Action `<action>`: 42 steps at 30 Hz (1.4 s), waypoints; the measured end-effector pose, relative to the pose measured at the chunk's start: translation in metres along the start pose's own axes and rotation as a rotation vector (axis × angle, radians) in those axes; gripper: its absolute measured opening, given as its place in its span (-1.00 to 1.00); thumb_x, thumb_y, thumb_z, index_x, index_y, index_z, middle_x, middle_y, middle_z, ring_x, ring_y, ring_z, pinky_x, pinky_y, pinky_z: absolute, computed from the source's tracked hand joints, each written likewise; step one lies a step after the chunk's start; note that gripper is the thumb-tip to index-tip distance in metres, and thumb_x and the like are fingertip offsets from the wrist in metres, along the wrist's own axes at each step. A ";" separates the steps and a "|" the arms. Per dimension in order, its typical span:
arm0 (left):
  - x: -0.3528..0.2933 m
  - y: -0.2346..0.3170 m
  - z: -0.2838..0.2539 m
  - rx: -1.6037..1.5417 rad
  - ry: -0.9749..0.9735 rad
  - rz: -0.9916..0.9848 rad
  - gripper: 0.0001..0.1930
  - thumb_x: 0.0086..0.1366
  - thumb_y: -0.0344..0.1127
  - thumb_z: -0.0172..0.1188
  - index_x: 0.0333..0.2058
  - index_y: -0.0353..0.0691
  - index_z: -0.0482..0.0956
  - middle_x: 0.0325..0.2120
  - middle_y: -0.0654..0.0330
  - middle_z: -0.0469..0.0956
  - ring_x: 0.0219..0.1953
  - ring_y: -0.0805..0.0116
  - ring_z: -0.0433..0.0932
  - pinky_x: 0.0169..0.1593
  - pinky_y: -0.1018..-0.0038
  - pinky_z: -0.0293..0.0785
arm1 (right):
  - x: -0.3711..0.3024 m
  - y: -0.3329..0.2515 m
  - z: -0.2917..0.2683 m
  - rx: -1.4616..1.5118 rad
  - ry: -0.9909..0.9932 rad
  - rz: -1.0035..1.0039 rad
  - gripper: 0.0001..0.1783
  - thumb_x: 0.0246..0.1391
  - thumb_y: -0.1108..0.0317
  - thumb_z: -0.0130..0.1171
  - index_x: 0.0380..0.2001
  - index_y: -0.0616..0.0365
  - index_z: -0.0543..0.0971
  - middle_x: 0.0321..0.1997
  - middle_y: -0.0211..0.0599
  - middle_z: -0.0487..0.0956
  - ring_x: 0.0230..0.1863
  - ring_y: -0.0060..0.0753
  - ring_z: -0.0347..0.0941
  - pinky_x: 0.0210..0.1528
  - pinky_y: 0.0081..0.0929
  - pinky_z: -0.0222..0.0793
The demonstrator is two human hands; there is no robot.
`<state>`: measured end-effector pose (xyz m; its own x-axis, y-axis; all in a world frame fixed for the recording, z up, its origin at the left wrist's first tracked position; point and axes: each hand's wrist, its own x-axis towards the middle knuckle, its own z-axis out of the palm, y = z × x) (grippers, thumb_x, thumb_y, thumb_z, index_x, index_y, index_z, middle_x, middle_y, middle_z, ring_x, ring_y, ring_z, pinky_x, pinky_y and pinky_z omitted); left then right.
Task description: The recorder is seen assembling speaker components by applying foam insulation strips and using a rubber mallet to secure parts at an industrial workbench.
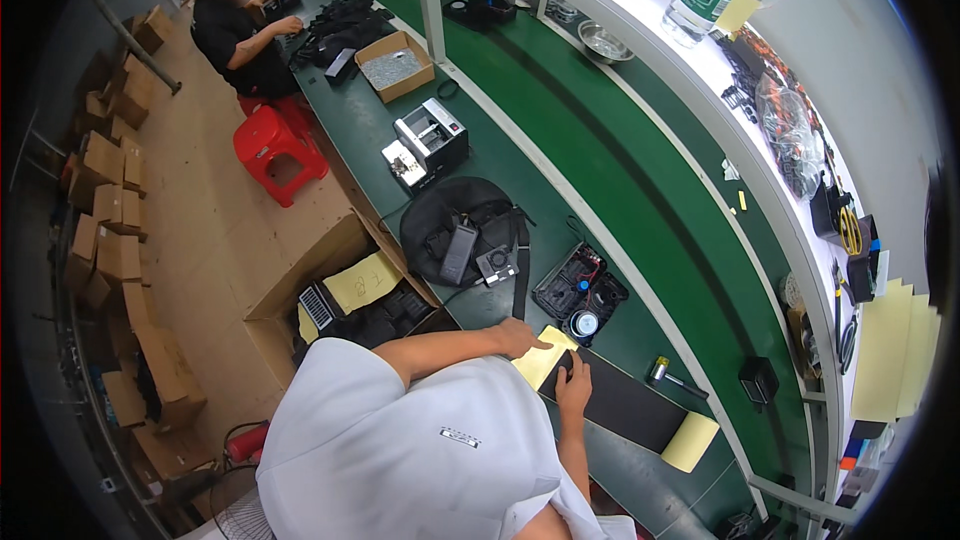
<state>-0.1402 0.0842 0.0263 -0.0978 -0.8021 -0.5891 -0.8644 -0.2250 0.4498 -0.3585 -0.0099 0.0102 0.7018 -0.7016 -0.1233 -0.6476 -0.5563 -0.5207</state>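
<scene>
A long black strip [620, 402] with yellow backing lies across the green worktable, its far right end curled over into a yellow roll [690, 442]. At its near left end a piece of the yellow backing paper [544, 358] shows. My left hand [517, 337] rests at that yellow end, a finger stretched out onto the paper; the other fingers are hard to make out. Lower and to the right, my right hand [573, 385] lies on the end of the black strip, fingers apart, beside the yellow edge.
Beyond my hands are an open black case [580, 292] with small parts, a black bag [425, 230] and a white-and-black machine [432, 138]. A mallet [680, 377] lies right. An open carton [270, 315] stands left. A person [235, 25] works at the far left near a red stool [270, 145].
</scene>
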 end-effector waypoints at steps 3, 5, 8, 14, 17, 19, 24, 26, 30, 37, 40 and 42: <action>0.000 0.001 0.001 0.003 0.009 0.010 -0.28 0.27 -0.34 -0.01 0.35 0.58 0.18 -0.17 0.05 0.63 -0.14 0.06 0.64 -0.12 0.18 0.55 | 0.002 0.004 0.002 0.074 0.016 0.043 -0.47 0.06 0.35 0.24 0.16 -0.04 0.50 -0.31 -0.20 0.42 -0.29 -0.12 0.47 -0.20 -0.21 0.45; 0.000 0.000 0.003 0.006 0.011 0.010 -0.28 0.27 -0.34 -0.01 0.35 0.58 0.18 -0.17 0.05 0.63 -0.14 0.06 0.64 -0.12 0.17 0.55 | 0.001 -0.004 0.000 0.080 0.052 0.048 -0.47 0.05 0.35 0.25 0.16 -0.03 0.50 -0.31 -0.20 0.41 -0.27 -0.13 0.46 -0.19 -0.22 0.45; 0.001 0.000 0.007 0.008 0.019 0.013 -0.27 0.27 -0.34 0.00 0.35 0.58 0.16 -0.18 0.04 0.63 -0.15 0.05 0.64 -0.13 0.16 0.55 | 0.002 -0.006 -0.001 0.031 0.047 0.029 -0.46 0.03 0.37 0.27 0.14 -0.03 0.51 -0.30 -0.20 0.41 -0.25 -0.14 0.45 -0.18 -0.22 0.44; 0.003 0.004 0.008 -0.017 0.014 0.003 -0.26 0.26 -0.34 -0.01 0.35 0.62 0.15 -0.17 0.02 0.63 -0.14 0.03 0.64 -0.13 0.15 0.56 | -0.006 0.027 0.012 0.125 0.135 -0.035 -0.61 0.07 0.35 0.28 0.00 0.09 0.55 -0.28 -0.24 0.45 -0.35 -0.29 0.49 -0.27 -0.32 0.46; 0.003 0.008 0.009 0.002 0.021 0.007 -0.27 0.27 -0.33 -0.03 0.34 0.64 0.15 -0.14 0.02 0.63 -0.14 0.00 0.64 -0.13 0.14 0.56 | -0.002 0.042 0.020 0.744 0.269 0.372 -0.77 0.16 0.32 0.24 -0.14 0.15 0.56 -0.31 -0.31 0.49 -0.43 -0.40 0.49 -0.44 -0.40 0.44; 0.004 0.000 0.014 0.001 0.056 0.008 -0.29 0.27 -0.32 -0.04 0.33 0.64 0.17 -0.14 0.03 0.63 -0.14 0.00 0.64 -0.13 0.12 0.56 | 0.009 0.045 0.009 1.376 0.415 0.731 -0.85 0.22 0.32 0.21 -0.23 0.15 0.56 -0.37 -0.37 0.51 -0.50 -0.47 0.47 -0.59 -0.48 0.35; 0.000 -0.008 0.005 -0.044 0.064 -0.017 -0.27 0.25 -0.37 -0.08 0.32 0.64 0.20 -0.21 0.02 0.65 -0.19 0.01 0.65 -0.14 0.12 0.55 | 0.049 0.031 -0.013 1.238 0.383 0.542 -0.91 0.21 0.39 0.21 -0.26 0.15 0.55 -0.55 -0.44 0.47 -0.67 -0.62 0.30 -0.71 -0.61 0.14; 0.002 -0.007 0.003 -0.023 0.056 0.019 -0.27 0.24 -0.37 -0.08 0.32 0.64 0.21 -0.21 0.02 0.64 -0.20 0.00 0.65 -0.13 0.12 0.55 | 0.064 0.024 -0.017 1.029 0.361 0.487 -0.88 0.15 0.40 0.27 -0.26 0.12 0.54 -0.52 -0.46 0.50 -0.67 -0.64 0.30 -0.68 -0.63 0.17; 0.003 -0.008 0.006 -0.043 0.074 0.005 -0.27 0.24 -0.38 -0.09 0.31 0.64 0.22 -0.22 0.00 0.65 -0.23 0.00 0.65 -0.11 0.13 0.54 | 0.089 -0.010 -0.030 0.498 0.332 0.290 -0.56 0.00 0.45 0.35 -0.06 0.13 0.43 -0.53 -0.22 0.60 -0.50 -0.35 0.53 -0.34 -0.36 0.44; 0.002 -0.001 0.003 -0.035 0.059 -0.010 -0.29 0.24 -0.35 -0.08 0.30 0.64 0.24 -0.25 0.02 0.66 -0.24 0.01 0.65 -0.10 0.14 0.55 | 0.095 -0.023 -0.031 -0.013 0.286 0.415 -0.47 -0.04 0.29 0.43 -0.08 0.14 0.36 -0.35 0.00 0.62 -0.26 0.19 0.56 -0.25 -0.05 0.43; 0.004 -0.003 0.009 -0.035 0.089 -0.009 -0.30 0.25 -0.34 -0.08 0.30 0.64 0.23 -0.25 0.02 0.66 -0.25 0.00 0.65 -0.10 0.13 0.55 | 0.086 -0.001 -0.028 -0.022 0.486 0.418 -0.52 -0.02 0.27 0.41 -0.14 0.18 0.38 -0.40 -0.05 0.60 -0.27 0.14 0.57 -0.25 -0.04 0.43; 0.008 -0.006 0.014 -0.018 0.105 0.015 -0.31 0.27 -0.33 -0.09 0.31 0.65 0.21 -0.25 0.03 0.66 -0.25 0.01 0.65 -0.11 0.12 0.55 | 0.072 0.020 -0.023 0.258 0.346 0.448 -0.62 0.00 0.29 0.39 -0.22 0.20 0.43 -0.44 -0.09 0.59 -0.32 0.01 0.57 -0.25 -0.12 0.45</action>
<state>-0.1424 0.0865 0.0094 -0.0578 -0.8589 -0.5089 -0.8539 -0.2215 0.4709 -0.3275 -0.0817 0.0102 0.2136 -0.9697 -0.1189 -0.7342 -0.0790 -0.6743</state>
